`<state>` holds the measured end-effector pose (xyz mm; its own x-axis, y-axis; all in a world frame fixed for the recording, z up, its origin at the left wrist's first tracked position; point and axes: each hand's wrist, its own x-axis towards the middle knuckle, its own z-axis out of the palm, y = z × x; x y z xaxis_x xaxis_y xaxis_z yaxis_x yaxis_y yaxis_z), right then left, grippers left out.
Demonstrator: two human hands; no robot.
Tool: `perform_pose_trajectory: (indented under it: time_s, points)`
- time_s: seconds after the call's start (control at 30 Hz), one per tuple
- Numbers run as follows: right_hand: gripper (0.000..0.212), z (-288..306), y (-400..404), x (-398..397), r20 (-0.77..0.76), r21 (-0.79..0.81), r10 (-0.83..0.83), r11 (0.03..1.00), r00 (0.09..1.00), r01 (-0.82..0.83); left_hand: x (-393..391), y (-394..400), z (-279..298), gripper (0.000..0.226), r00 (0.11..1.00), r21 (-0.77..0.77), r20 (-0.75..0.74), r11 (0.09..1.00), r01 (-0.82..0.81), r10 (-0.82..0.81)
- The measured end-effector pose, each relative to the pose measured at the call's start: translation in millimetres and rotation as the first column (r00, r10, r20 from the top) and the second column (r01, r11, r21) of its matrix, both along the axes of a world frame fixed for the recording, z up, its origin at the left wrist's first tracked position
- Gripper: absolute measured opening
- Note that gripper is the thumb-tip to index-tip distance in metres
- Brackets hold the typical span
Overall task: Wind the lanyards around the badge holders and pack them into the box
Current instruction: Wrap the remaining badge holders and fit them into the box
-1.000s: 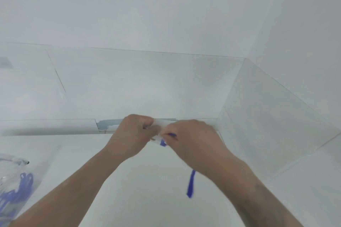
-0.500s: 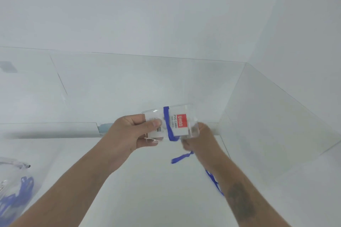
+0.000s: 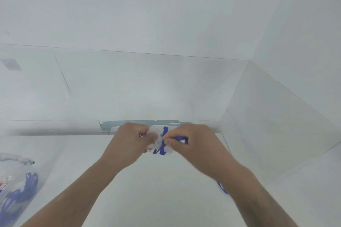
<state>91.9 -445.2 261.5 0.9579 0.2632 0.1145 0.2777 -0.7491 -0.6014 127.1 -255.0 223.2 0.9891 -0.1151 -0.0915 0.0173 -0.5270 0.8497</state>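
Clear badge holder [image 3: 158, 139] at centre of frame, held up between both hands, blue lanyard [image 3: 164, 141] crossing over it in bands. Left hand [image 3: 132, 141] grips holder's left side, fingers curled. Right hand [image 3: 194, 143] pinches lanyard against holder; loose blue end shows lower right, below right forearm. Clear bag [image 3: 15, 180] of blue lanyards at lower left edge. White table [image 3: 166, 190] beneath

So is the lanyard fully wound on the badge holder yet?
No. The lanyard crosses the badge holder, but a loose end trails below the right forearm.
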Motion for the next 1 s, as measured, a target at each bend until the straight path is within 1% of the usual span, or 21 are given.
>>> perform_pose_trajectory:
  time_s: [0.07,0.1,0.17,0.2,0.27,0.33,0.4,0.47,0.53,0.57,0.6,0.67,0.73,0.8,0.87,0.9,0.97,1.0]
  points:
    - [0.008,12,-9,8,-0.073,0.071,0.002,0.997,0.997,0.003,-6,-1,3,0.023,0.989,-0.001,-0.055,0.991,0.134,-0.134]
    - [0.005,17,-13,12,-0.106,0.097,0.011,0.995,0.994,-0.001,-8,1,5,0.018,0.976,-0.015,-0.093,0.98,0.196,-0.197]
    - [0.003,23,-25,18,-0.146,0.169,0.014,0.986,0.989,0.011,-14,2,8,0.012,0.941,-0.086,-0.162,0.955,0.285,-0.296]
    - [0.003,24,-28,19,-0.173,0.23,0.012,0.973,0.985,0.028,-17,4,9,0.012,0.928,-0.146,-0.185,0.943,0.299,-0.323]
    - [0.001,15,-31,24,-0.235,0.361,0.016,0.93,0.972,0.072,-24,9,9,0.014,0.921,-0.307,-0.216,0.917,0.253,-0.326]
    - [0.003,-5,-29,23,-0.299,0.457,-0.017,0.875,0.954,0.159,-29,9,7,0.02,0.927,-0.473,-0.231,0.867,0.158,-0.295]
    - [0.01,-29,-21,19,-0.343,0.456,-0.077,0.857,0.936,0.238,-28,6,6,0.026,0.943,-0.599,-0.265,0.8,0.004,-0.203]
    - [0.027,-48,-6,9,-0.379,0.393,-0.122,0.876,0.917,0.279,-23,4,2,0.023,0.95,-0.634,-0.303,0.761,-0.136,-0.082]
    - [0.036,-62,10,-4,-0.345,0.381,-0.12,0.889,0.931,0.255,-19,1,-4,0.016,0.947,-0.58,-0.32,0.782,-0.228,0.039]
    - [0.035,-67,16,-10,-0.29,0.359,-0.114,0.908,0.95,0.218,-18,0,-7,0.013,0.942,-0.555,-0.323,0.787,-0.269,0.095]
    - [0.032,-72,21,-14,-0.217,0.3,-0.103,0.939,0.971,0.167,-17,-1,-10,0.011,0.933,-0.54,-0.331,0.781,-0.313,0.144]
    - [0.028,-80,27,-22,-0.072,0.079,-0.067,0.994,0.995,0.073,-17,-1,-15,0.01,0.914,-0.489,-0.325,0.784,-0.382,0.242]
    - [0.025,-77,26,-29,0.013,-0.117,-0.009,0.993,1.0,0.011,-15,2,-20,0.017,0.918,-0.367,-0.249,0.847,-0.384,0.309]
    - [0.024,-66,21,-32,0.056,-0.195,0.033,0.981,0.998,-0.022,-13,8,-26,0.019,0.942,-0.224,-0.16,0.918,-0.327,0.296]
    - [0.026,-52,17,-27,0.088,-0.228,0.06,0.973,0.994,-0.038,-14,15,-28,0.018,0.968,-0.09,-0.106,0.968,-0.235,0.226]
    - [0.024,-44,16,-23,0.084,-0.231,0.073,0.972,0.994,-0.051,-15,18,-28,0.021,0.979,-0.049,-0.099,0.982,-0.184,0.178]
    - [0.015,-29,14,-13,0.051,-0.182,0.092,0.98,0.994,-0.081,-18,21,-28,0.018,0.992,-0.024,-0.118,0.998,-0.058,0.055]
    - [0.013,-23,12,-7,0.011,-0.121,0.09,0.989,0.996,-0.088,-20,21,-27,0.016,0.99,-0.028,-0.136,0.999,0.018,-0.022]
